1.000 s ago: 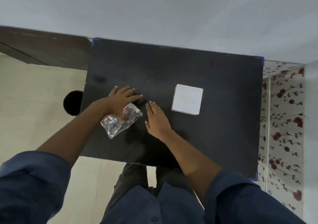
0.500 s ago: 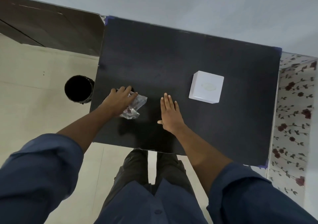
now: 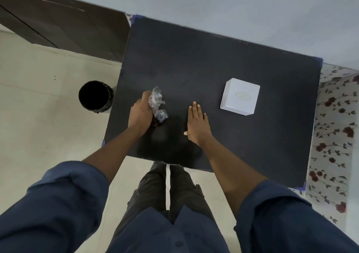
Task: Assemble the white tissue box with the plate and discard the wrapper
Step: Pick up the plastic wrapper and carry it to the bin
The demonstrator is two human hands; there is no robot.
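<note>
A white square tissue box (image 3: 240, 96) stands closed on the right part of the black table (image 3: 194, 58). My left hand (image 3: 140, 115) is closed around a crumpled clear plastic wrapper (image 3: 157, 103), lifted slightly off the table's left side, with the wrapper sticking out past my fingers. My right hand (image 3: 197, 124) lies flat, palm down, on the table to the left of the box, holding nothing. No separate plate is visible.
A black round bin (image 3: 95, 96) stands open on the floor just left of the table. A dark wooden panel (image 3: 64, 25) runs along the far left. A flowered cloth (image 3: 334, 136) lies to the right of the table.
My left hand has bunched the wrapper into its grip and raised it from the table. The right hand stays flat. The view has shifted so the bin shows fully.
</note>
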